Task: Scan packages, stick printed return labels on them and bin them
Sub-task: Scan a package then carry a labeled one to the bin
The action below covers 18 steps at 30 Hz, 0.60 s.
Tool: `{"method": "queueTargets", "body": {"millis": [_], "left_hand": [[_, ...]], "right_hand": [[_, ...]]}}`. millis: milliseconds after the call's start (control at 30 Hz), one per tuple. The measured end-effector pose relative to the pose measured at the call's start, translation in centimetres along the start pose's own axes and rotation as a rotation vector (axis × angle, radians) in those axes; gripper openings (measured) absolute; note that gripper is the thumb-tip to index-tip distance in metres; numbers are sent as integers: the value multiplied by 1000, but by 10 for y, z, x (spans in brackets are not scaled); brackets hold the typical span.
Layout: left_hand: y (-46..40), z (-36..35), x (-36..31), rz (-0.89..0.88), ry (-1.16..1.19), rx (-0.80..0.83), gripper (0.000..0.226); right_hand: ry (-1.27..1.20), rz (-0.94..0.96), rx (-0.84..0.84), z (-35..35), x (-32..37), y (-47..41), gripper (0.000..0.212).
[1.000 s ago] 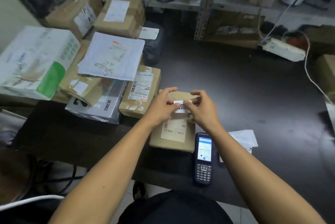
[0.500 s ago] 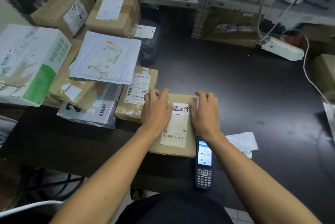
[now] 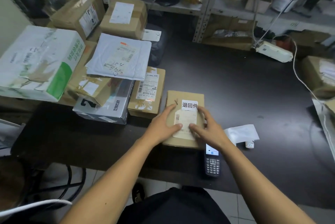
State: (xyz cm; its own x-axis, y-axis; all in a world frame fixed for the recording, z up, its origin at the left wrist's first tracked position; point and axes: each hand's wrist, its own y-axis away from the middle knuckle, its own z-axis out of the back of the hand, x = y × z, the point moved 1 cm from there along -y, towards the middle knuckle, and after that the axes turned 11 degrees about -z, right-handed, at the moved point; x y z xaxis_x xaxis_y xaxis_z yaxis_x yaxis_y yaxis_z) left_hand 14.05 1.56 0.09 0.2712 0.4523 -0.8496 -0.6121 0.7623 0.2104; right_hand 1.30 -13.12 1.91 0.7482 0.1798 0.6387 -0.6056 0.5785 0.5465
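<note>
A small brown cardboard package [image 3: 188, 97] lies flat on the dark table [image 3: 235, 88] in front of me. A white return label with three black characters [image 3: 189, 105] is stuck on its top, just above the shipping label [image 3: 186, 120]. My left hand [image 3: 164, 124] lies flat on the package's left part, fingers straight. My right hand [image 3: 208, 129] rests on its right part, fingers spread, thumb on the shipping label. The handheld scanner [image 3: 212, 162] lies by my right wrist, screen lit.
Several boxes and mailers are piled at the left, the nearest a brown box [image 3: 146, 93] beside the package. White label backing paper [image 3: 242, 133] lies right of my hand. A power strip [image 3: 273, 53] and its cord sit at the back right, below metal shelves.
The return label went from held between my fingers to stuck on the package. Both hands then slid back toward me over the top, uncovering the label.
</note>
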Motion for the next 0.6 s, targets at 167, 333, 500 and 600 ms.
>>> {"method": "queueTargets", "body": {"millis": [167, 333, 500, 600], "left_hand": [[22, 8, 5, -59, 28, -9, 76], [57, 4, 11, -109, 26, 16, 77], [107, -10, 18, -80, 42, -51, 76], [144, -19, 24, -37, 54, -150, 75]], "right_hand": [[-17, 5, -103, -18, 9, 28, 73], [16, 28, -166, -36, -3, 71, 73], [66, 106, -139, -51, -20, 105, 69], [147, 195, -86, -62, -29, 121, 67]]}}
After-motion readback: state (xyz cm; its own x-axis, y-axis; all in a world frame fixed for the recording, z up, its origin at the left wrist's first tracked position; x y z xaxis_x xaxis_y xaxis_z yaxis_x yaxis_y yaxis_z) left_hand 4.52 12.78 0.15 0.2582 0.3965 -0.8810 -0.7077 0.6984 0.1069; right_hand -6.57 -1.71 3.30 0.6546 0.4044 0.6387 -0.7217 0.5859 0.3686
